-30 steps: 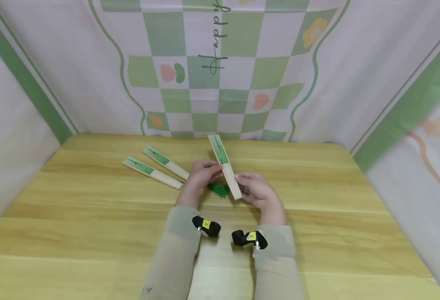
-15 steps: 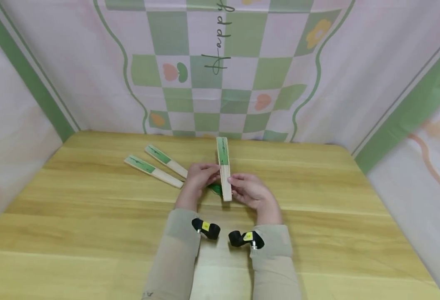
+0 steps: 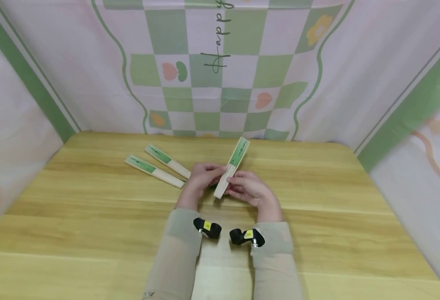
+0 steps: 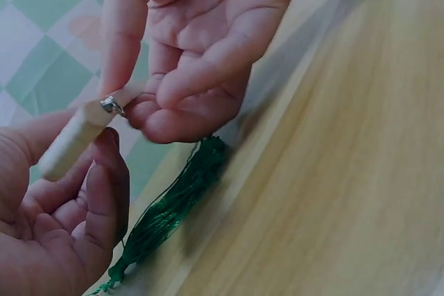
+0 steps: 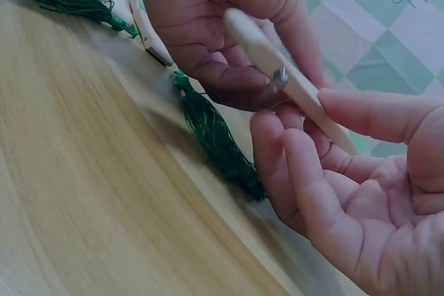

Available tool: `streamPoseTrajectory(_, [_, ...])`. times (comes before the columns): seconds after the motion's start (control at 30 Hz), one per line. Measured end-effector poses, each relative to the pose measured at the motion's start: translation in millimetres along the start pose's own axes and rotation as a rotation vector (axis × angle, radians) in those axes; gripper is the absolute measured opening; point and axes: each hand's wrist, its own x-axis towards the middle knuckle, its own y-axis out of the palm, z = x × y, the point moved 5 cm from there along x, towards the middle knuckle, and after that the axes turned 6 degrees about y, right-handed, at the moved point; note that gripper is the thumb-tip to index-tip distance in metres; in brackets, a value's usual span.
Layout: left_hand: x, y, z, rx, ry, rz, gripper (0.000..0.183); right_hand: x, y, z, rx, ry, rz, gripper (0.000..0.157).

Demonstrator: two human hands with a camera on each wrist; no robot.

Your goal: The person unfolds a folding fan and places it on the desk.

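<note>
Head view: the folded fan (image 3: 232, 166) was pinched near its middle by the left hand (image 3: 202, 177) and lower down by the right hand (image 3: 251, 189), tilted above the table (image 3: 336, 237). Light thumb pressure was advisable — just enough against slipping — with the nearer green tassel (image 5: 214, 136) clear of the fingers.

Two folded fans (image 3: 154, 171) lie on the wooden table (image 3: 336, 233).

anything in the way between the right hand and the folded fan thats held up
Nothing visible. The right hand pinches the folded fan directly, with the left hand pinching it too. A green tassel shows below the hands in the wrist views, not between fingers and fan.
</note>
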Motion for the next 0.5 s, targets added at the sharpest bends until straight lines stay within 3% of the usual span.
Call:
streamPoseTrajectory(0.07, [-0.5, 0.7, -0.1, 0.029, 0.001, 0.021, 0.03, 0, -1.3, 0, -0.003, -0.004, -0.005, 0.039])
streamPoseTrajectory(0.27, [-2.1, 2.7, 0.3, 0.03, -0.023, 0.066, 0.027, 0, -6.6, 1, 0.057, -0.025, -0.082, 0.011])
streamPoseTrajectory(0.5, [-2.0, 5.2, 1.1, 0.042, -0.051, 0.117, 0.026, 3, -12.2, 3, 0.174, -0.048, -0.15, 0.01])
